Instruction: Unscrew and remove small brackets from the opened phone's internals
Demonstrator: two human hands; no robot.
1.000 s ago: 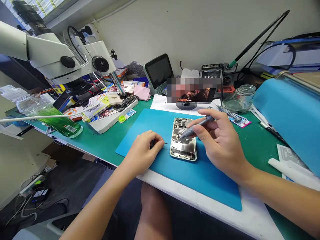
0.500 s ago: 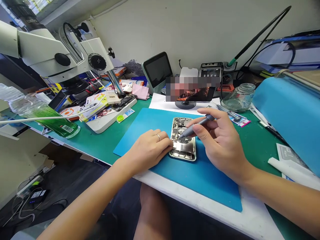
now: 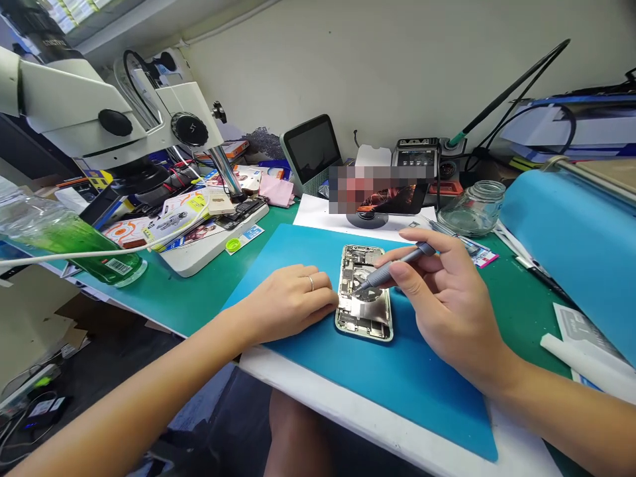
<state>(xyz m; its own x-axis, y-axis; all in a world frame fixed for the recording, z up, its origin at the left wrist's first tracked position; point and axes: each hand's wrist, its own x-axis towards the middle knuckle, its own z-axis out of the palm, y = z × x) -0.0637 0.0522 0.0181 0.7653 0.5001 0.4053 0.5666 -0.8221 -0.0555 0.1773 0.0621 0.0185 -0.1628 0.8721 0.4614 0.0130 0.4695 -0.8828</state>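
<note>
An opened phone (image 3: 365,311), its insides showing, lies on a blue work mat (image 3: 358,371). My left hand (image 3: 285,301), a ring on one finger, rests on the mat with curled fingers pressed against the phone's left edge. My right hand (image 3: 442,291) pinches a slim grey screwdriver (image 3: 392,268) like a pen. Its tip points down and left into the upper middle of the phone.
A white microscope (image 3: 114,112) and a green bottle (image 3: 74,242) stand at the left among packets. Behind the mat are a small screen (image 3: 311,149), a phone on a stand (image 3: 392,195), a soldering station (image 3: 417,156) and a glass jar (image 3: 472,209). A blue roll (image 3: 571,238) lies at right.
My left hand moved right from the open mat to the phone's left edge and now steadies it. The screwdriver stayed over the phone. The view shifted slightly.
</note>
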